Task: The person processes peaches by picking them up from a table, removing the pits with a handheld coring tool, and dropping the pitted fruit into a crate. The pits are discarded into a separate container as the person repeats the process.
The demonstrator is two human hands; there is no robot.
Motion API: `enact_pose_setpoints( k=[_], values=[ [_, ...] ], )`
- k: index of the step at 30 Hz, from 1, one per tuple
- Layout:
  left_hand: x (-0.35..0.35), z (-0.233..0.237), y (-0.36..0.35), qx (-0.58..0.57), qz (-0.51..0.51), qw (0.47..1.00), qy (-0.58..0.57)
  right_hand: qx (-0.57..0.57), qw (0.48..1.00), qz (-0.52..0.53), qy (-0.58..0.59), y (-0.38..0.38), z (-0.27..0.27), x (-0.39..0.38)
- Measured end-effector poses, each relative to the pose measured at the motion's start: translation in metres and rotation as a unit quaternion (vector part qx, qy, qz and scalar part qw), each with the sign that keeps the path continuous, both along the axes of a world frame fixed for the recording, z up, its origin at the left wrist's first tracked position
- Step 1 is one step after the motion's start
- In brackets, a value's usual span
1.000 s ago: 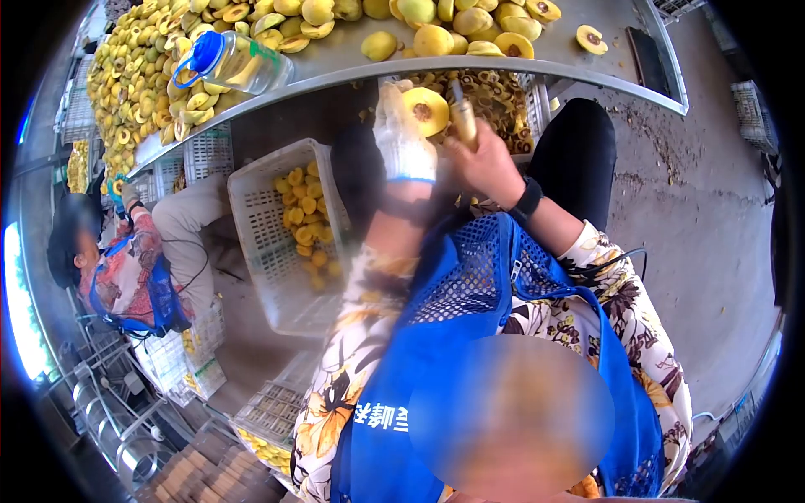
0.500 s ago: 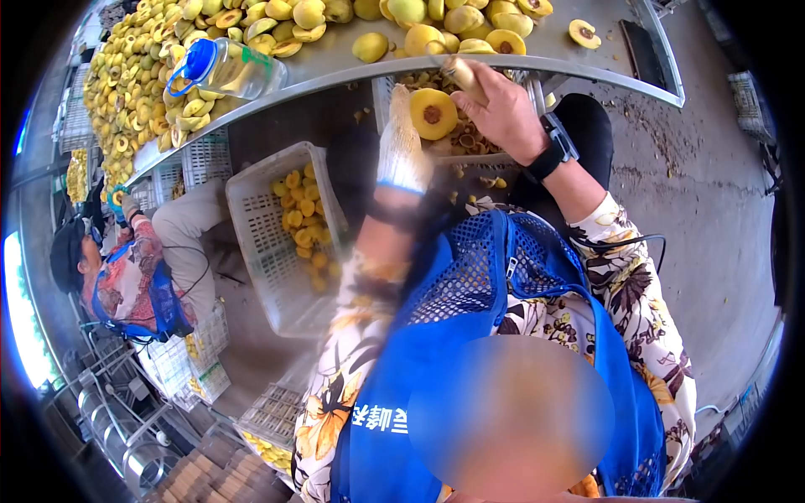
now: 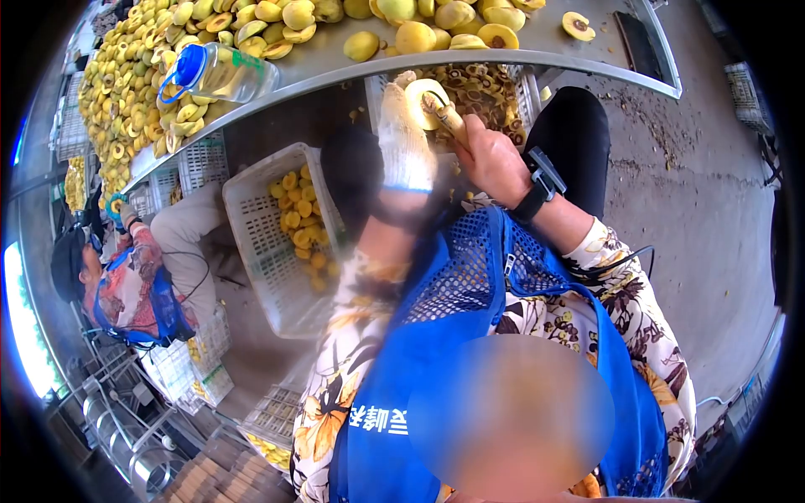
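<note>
My left hand (image 3: 406,138), in a white knit glove, is closed around a yellow peach half (image 3: 416,99) with its cut face turned to the right. My bare right hand (image 3: 496,163), with a black watch at the wrist, grips the wooden handle of a pitting knife (image 3: 454,127). Its thin curved metal end sits in the centre of the cut face, where the pit lies. Below both hands stands a white crate (image 3: 531,105) holding many brown pits and scraps (image 3: 486,99).
A metal table (image 3: 579,52) carries a heap of peach halves (image 3: 138,92) and a blue-capped water bottle (image 3: 231,74). Left of my legs, a white crate (image 3: 251,214) holds yellow peach halves (image 3: 299,210). A co-worker (image 3: 138,277) sits farther left.
My right hand has moved down and left, bringing the pitting knife's tip from above the peach half into its centre. The peach half has tilted in my left hand.
</note>
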State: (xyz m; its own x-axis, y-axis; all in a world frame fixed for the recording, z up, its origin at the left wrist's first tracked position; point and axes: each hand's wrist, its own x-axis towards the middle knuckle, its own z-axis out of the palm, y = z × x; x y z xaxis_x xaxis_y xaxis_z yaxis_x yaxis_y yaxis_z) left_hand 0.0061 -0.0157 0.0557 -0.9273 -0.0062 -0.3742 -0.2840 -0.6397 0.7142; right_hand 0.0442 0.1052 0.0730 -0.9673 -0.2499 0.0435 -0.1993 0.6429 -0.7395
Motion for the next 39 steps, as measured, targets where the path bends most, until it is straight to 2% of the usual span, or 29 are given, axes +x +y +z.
enact_pose_setpoints(
  k=[3, 6, 7, 9, 11, 14, 15, 17, 18, 19, 22, 23, 24, 26, 29, 30, 33, 36, 39],
  values=[
    [0.009, 0.004, 0.007, -0.156, 0.030, 0.985, 0.069, -0.010, 1.000, -0.013, -0.025, -0.003, -0.016, 0.004],
    [-0.005, -0.024, 0.003, -0.236, 0.093, 0.947, 0.199, -0.005, 0.998, 0.004, -0.057, -0.001, -0.035, 0.006],
    [-0.004, -0.022, 0.001, -0.240, 0.073, 0.953, 0.173, -0.004, 0.998, 0.017, -0.068, 0.000, -0.034, 0.006],
    [-0.010, -0.010, -0.011, -0.237, -0.061, 0.966, 0.085, -0.001, 0.996, 0.040, -0.080, 0.002, -0.034, 0.006],
    [-0.017, -0.004, -0.021, -0.251, -0.178, 0.951, 0.029, 0.000, 0.994, 0.064, -0.084, 0.005, -0.035, 0.005],
    [-0.019, 0.007, -0.025, -0.239, -0.191, 0.950, 0.059, 0.006, 0.991, 0.092, -0.099, 0.005, -0.006, -0.001],
    [-0.012, 0.020, -0.024, -0.161, -0.160, 0.974, -0.010, -0.038, 0.991, 0.065, -0.108, 0.002, -0.010, -0.001],
    [-0.007, -0.001, -0.015, -0.193, -0.045, 0.977, 0.081, -0.128, 0.984, 0.010, -0.123, -0.004, -0.023, -0.001],
    [-0.004, -0.004, -0.008, -0.207, 0.014, 0.970, 0.125, -0.155, 0.977, 0.018, -0.147, -0.007, -0.020, -0.001],
    [-0.003, 0.000, -0.004, -0.171, 0.045, 0.982, 0.066, -0.180, 0.968, 0.028, -0.172, -0.009, -0.016, 0.000],
    [-0.007, -0.009, -0.014, 0.055, -0.012, 0.998, -0.008, -0.236, 0.928, 0.033, -0.285, -0.013, -0.018, 0.003],
    [-0.009, -0.008, -0.013, 0.055, -0.013, 0.997, -0.057, -0.255, 0.904, 0.031, -0.341, -0.013, -0.016, 0.004],
    [-0.008, -0.010, -0.013, 0.019, -0.013, 0.999, -0.045, -0.273, 0.877, 0.027, -0.394, -0.012, -0.015, 0.004],
    [-0.009, -0.014, -0.011, -0.055, -0.015, 0.998, -0.021, -0.292, 0.857, 0.033, -0.423, -0.010, -0.018, 0.003],
    [-0.013, -0.031, -0.011, -0.102, -0.015, 0.993, 0.055, -0.332, 0.825, 0.044, -0.455, -0.004, -0.025, 0.004],
    [-0.013, -0.028, -0.010, -0.080, -0.037, 0.996, 0.031, -0.346, 0.814, 0.049, -0.463, -0.003, -0.027, 0.004],
    [-0.010, -0.020, -0.009, -0.046, -0.076, 0.995, -0.034, -0.356, 0.800, 0.036, -0.482, -0.004, -0.032, 0.008],
    [-0.011, -0.031, -0.008, -0.110, -0.039, 0.993, -0.005, -0.331, 0.828, 0.056, -0.448, -0.005, -0.033, 0.010],
    [-0.010, -0.034, -0.011, -0.213, -0.032, 0.973, 0.079, -0.372, 0.793, 0.068, -0.477, -0.002, -0.036, 0.008]
  ],
)
